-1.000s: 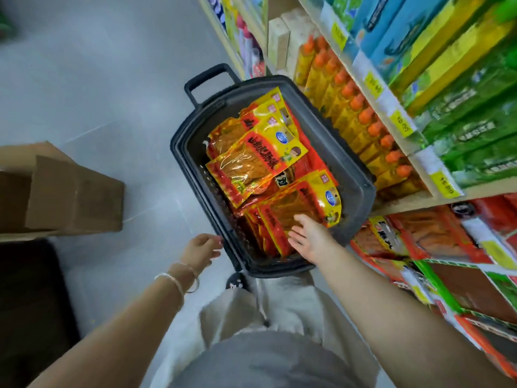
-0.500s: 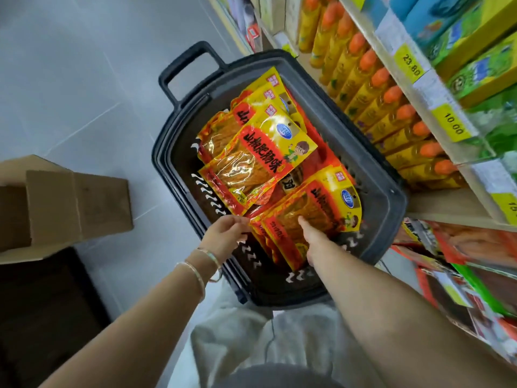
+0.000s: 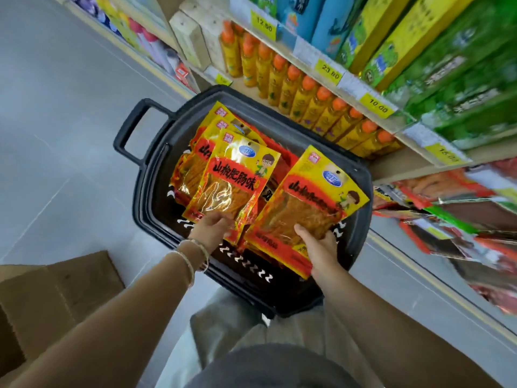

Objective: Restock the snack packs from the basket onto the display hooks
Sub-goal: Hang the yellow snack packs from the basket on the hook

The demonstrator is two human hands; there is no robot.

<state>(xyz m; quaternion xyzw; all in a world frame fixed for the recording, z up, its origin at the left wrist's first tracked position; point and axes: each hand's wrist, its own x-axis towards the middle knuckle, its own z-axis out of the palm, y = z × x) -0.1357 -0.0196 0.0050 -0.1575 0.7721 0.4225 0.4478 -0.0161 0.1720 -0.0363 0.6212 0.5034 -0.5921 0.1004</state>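
A black basket [image 3: 151,180] stands on the floor below me, holding several yellow-and-red snack packs [image 3: 195,152]. My left hand [image 3: 214,231] grips the bottom edge of one snack pack [image 3: 235,177], tilted up above the pile. My right hand [image 3: 319,245] holds a second snack pack [image 3: 310,197] by its lower end, lifted over the basket's right side. Hanging snack packs [image 3: 447,217] fill the display at the right, blurred; their hooks are not visible.
A shelf with orange-capped yellow bottles [image 3: 302,91] and price tags runs above the basket, with green and blue boxes [image 3: 419,43] higher up. A cardboard box [image 3: 56,292] lies on the grey floor at lower left. My legs are right behind the basket.
Both hands have closed on packs and raised them from the pile; a second ago the left hand was outside the basket. The view has tilted up toward the shelves.
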